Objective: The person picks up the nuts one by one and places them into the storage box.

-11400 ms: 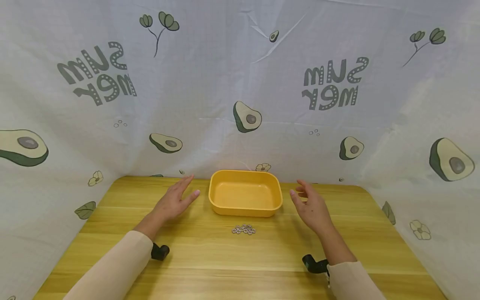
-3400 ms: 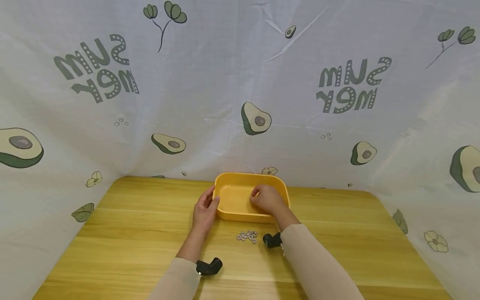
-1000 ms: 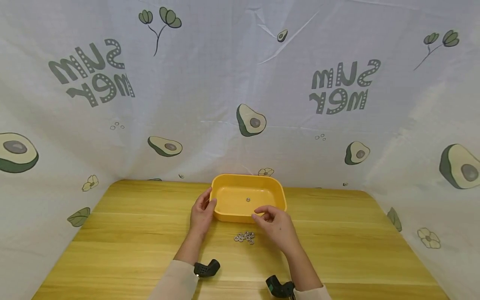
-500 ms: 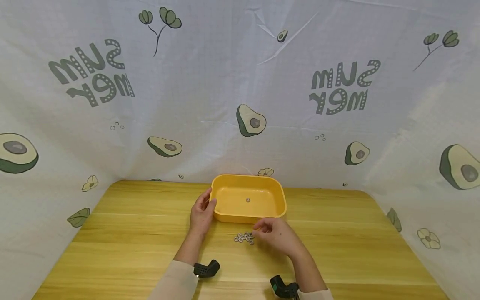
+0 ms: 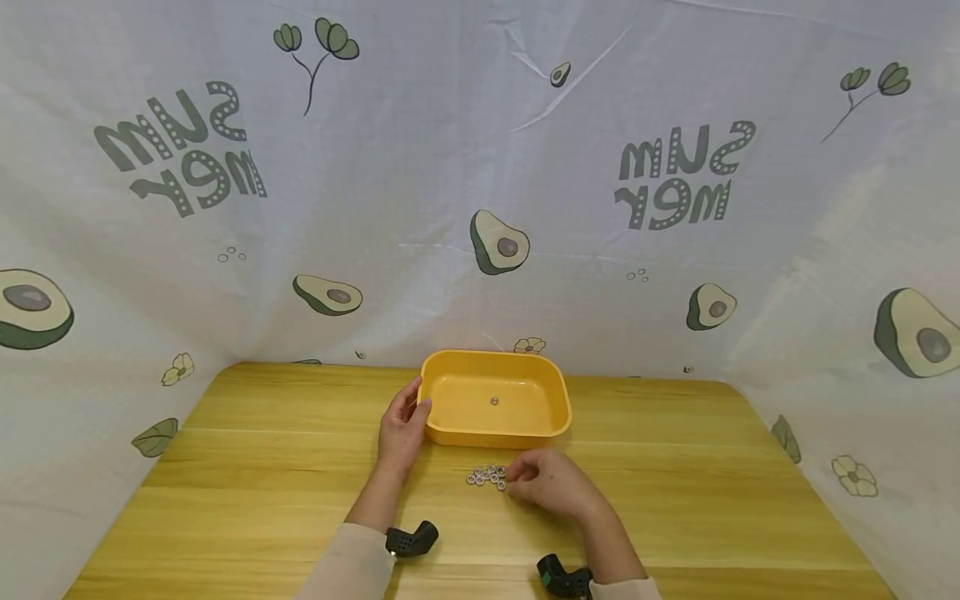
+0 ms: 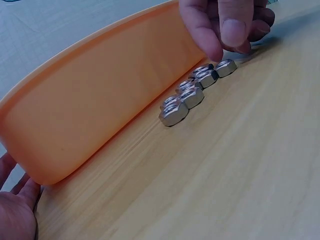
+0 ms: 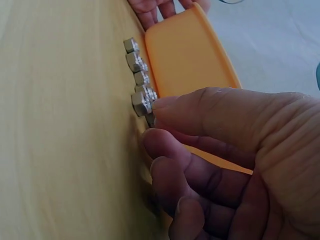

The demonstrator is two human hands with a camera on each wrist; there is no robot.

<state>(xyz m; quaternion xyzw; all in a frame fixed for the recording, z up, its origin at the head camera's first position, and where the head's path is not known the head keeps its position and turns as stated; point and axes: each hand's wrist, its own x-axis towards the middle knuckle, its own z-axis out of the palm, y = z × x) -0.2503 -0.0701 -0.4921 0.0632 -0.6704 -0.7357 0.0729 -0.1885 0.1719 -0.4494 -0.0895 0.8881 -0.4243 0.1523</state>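
Note:
A yellow plastic bin [image 5: 487, 439] stands on the table, a single small metal nut [image 5: 494, 401] lying on its floor. My left hand [image 5: 401, 433] rests against the bin's left end, fingers along the outer wall and thumb by the front corner. In front of the bin lies a cluster of several silver hex nuts [image 6: 191, 96]. At the cluster's right side is my right hand [image 5: 551, 482], thumb and forefinger bent and apart. In the right wrist view its thumb tip overlaps the nearest nut [image 7: 141, 103], and the forefinger tip is hidden behind the thumb.
The wood-grain table [image 5: 285, 483] spreads around the bin and nuts. A white cloth with avocado prints [image 5: 420, 167] hangs close behind the bin and along both sides. Black wrist cameras [image 5: 412, 540] sit on both forearms.
Both hands began apart from the bin. My left hand came to its left end. My right hand reached inside, a nut now lies there, and that hand came back to the cluster.

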